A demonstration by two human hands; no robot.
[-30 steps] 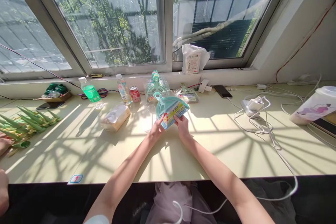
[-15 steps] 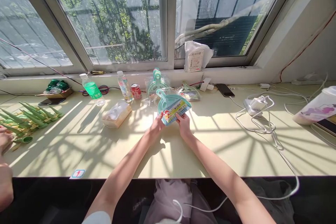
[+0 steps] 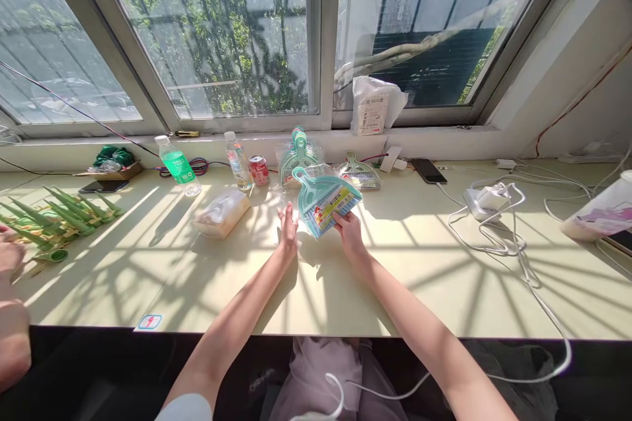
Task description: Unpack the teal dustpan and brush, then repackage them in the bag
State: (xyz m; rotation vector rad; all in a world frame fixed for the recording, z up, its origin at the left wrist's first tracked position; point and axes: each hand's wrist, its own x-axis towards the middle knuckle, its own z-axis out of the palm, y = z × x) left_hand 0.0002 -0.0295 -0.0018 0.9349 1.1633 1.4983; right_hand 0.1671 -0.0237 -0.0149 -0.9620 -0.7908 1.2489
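A teal mini dustpan and brush set (image 3: 326,200) with a yellow label is held tilted above the table, its handle toward the upper left. My right hand (image 3: 349,230) grips its lower right edge, thumb over the front. Just left of the set, my left hand (image 3: 288,227) is apart from it, fingers extended and holding nothing. Behind, by the sill, stands a stack of similar teal dustpan sets (image 3: 299,148) in clear wrapping. Another wrapped dustpan set (image 3: 359,172) lies to the right of that stack.
Left of my hands are a tissue pack (image 3: 222,212), a green-labelled bottle (image 3: 178,166), a clear bottle (image 3: 237,161) and a red can (image 3: 259,171). A phone (image 3: 428,171) and a power strip with cables (image 3: 486,200) lie right. Another person's hand (image 3: 10,253) is beside green spiky pieces (image 3: 64,214).
My left hand has let go of the dustpan set and moved slightly left, its fingers now extended. The right hand still holds the set. The view has shifted slightly.
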